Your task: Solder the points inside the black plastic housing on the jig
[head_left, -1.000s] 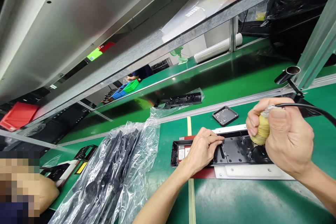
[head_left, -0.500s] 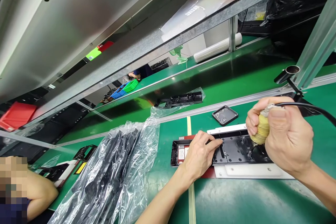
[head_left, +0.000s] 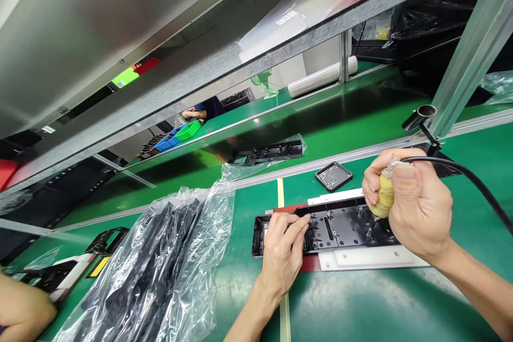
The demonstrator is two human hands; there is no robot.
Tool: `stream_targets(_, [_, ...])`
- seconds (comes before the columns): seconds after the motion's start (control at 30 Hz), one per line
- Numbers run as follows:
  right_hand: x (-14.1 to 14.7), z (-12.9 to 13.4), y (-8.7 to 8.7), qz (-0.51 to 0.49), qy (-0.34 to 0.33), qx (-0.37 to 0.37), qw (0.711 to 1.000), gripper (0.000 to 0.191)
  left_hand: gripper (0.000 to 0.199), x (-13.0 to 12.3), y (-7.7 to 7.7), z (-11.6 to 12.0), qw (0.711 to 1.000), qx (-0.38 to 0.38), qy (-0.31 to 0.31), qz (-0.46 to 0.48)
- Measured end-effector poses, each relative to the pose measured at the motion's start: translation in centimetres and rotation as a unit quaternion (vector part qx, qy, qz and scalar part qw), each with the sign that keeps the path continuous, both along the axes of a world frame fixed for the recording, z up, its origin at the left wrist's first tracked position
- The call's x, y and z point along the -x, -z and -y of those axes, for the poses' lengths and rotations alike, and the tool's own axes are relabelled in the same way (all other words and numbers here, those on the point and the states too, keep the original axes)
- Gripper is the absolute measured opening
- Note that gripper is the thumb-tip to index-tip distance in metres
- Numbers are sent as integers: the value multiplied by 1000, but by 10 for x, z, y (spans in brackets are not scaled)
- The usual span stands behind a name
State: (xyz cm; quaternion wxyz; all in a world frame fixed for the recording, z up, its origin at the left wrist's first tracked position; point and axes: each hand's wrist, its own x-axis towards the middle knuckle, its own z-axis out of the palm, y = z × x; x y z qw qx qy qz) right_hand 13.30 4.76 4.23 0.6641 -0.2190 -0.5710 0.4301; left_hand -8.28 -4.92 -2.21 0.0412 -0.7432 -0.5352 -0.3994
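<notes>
A long black plastic housing (head_left: 344, 227), open side up, lies in a white fixture (head_left: 372, 259) on the green bench. My left hand (head_left: 282, 246) grips its left part, the fingers bent over the wall and the index fingertip on the inner ribs. In my right hand (head_left: 420, 203) is an electric screwdriver (head_left: 382, 197), its body wrapped in yellow tape and its black cable running off to the right. The tool points down into the right part of the housing; the fist hides its tip. Behind the housing stands a small black tray (head_left: 334, 177) of tiny screws.
Clear plastic bags with black parts (head_left: 148, 267) lie to my left. Another black housing (head_left: 266, 153) rests on plastic film beyond the metal rail. A metal tube holder (head_left: 420, 116) sits by the right post. A co-worker's arm (head_left: 22, 299) shows at lower left.
My left hand has slid a little left along the housing. The right hand keeps the screwdriver down in the housing's right part. The whole view has shifted slightly.
</notes>
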Motion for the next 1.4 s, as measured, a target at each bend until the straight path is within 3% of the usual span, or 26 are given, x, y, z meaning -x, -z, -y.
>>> stream_targets(0.23, [-1,0,-1,22,-4,5,1000,14,45,-4,7,3,998,-47,10,34])
stream_targets(0.63, [-5,1,-12,87,27,-23,996,20,49,-7,14,7,997,-60,41,33])
stream_targets(0.87, [-4,1,-9,39,-30,25,998,16,48,-5,17,8,996,-65,44,42])
stream_targets(1.4, [2,1,-4,21,-9,15,1000,17,45,-4,21,10,995,-50,66,53])
